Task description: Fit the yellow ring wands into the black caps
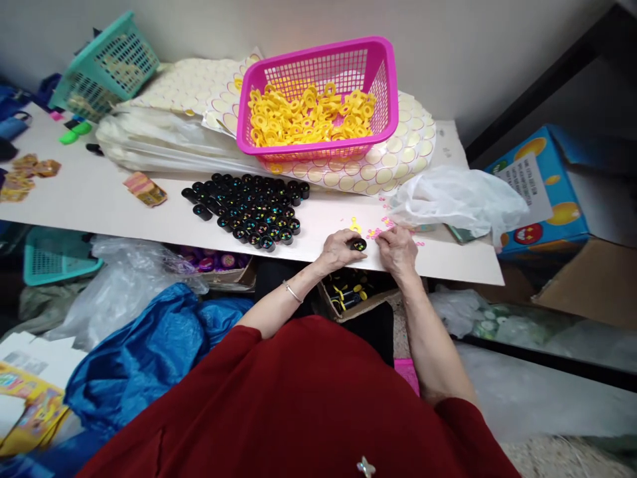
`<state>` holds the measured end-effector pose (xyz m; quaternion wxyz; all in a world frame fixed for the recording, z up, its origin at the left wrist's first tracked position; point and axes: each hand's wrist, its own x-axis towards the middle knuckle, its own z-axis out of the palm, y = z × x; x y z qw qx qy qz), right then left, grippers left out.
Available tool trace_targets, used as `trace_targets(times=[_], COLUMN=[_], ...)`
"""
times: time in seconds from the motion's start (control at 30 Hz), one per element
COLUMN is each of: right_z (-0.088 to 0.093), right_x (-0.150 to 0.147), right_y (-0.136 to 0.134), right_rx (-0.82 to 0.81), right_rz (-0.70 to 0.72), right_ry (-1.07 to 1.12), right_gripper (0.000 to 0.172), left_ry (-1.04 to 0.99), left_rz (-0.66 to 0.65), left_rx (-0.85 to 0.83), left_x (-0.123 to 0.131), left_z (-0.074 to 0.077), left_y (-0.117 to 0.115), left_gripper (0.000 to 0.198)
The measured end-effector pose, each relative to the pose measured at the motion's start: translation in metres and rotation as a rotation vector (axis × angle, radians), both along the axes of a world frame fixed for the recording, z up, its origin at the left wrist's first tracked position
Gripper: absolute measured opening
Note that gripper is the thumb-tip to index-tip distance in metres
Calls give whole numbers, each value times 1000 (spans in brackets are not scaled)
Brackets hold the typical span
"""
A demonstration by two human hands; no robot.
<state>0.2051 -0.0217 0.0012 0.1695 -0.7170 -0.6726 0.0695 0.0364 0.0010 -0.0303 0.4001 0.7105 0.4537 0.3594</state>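
My left hand (339,249) is closed around a small round black cup (358,245) near the table's front edge. A few coloured bits show inside that cup. Close by on the right, my right hand (398,249) has its fingers pressed together at the tabletop; whatever they pinch is hidden. Tiny pink pieces (386,221) lie scattered beside and behind it. Just beyond the left hand is a yellow ring-shaped piece (355,225). To the left stands a dense group of similar black cups (259,211), many with coloured bits inside.
A pink basket (318,147) of yellow ringed pieces (311,114) rests on patterned sheets behind. A white plastic bag (458,199) and a blue box (542,192) stand right. Below the table edge is an open carton (348,307). A teal basket (107,66) leans far left.
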Motion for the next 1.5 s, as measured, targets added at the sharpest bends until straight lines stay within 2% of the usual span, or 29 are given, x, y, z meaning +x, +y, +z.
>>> trace_targets(times=[0.17, 0.33, 0.47, 0.57, 0.67, 0.73, 0.9, 1.13, 1.3, 1.5], right_z=[6, 10, 8, 7, 6, 4, 3, 8, 10, 5], right_x=[-7, -2, 4, 2, -5, -8, -7, -2, -2, -1], right_y=[-3, -2, 6, 5, -6, -14, -19, -3, 3, 5], right_rx=[-34, -239, -280, -243, -119, -67, -99, -190, -218, -154], right_rz=[19, -28, -82, -5, 111, 132, 51, -179, -152, -231], right_ry=[-51, 205, 306, 202, 57, 19, 66, 195, 110, 201], right_gripper=[33, 24, 23, 22, 26, 29, 30, 28, 26, 22], left_ry=[49, 82, 79, 84, 88, 90, 100, 77, 64, 92], left_rz=[-15, -18, -8, -17, -36, -48, -48, -31, -34, -43], left_rx=[39, 62, 85, 87, 90, 90, 92, 103, 120, 126], left_x=[-3, -2, -1, -1, -2, -3, -4, -2, -3, -3], left_z=[0, 3, 2, 2, 3, 4, 4, 3, 2, 2], left_y=[-3, -4, -4, -4, -5, -4, -4, -5, -4, -5], left_gripper=[39, 37, 38, 38, 34, 34, 35, 36, 36, 34])
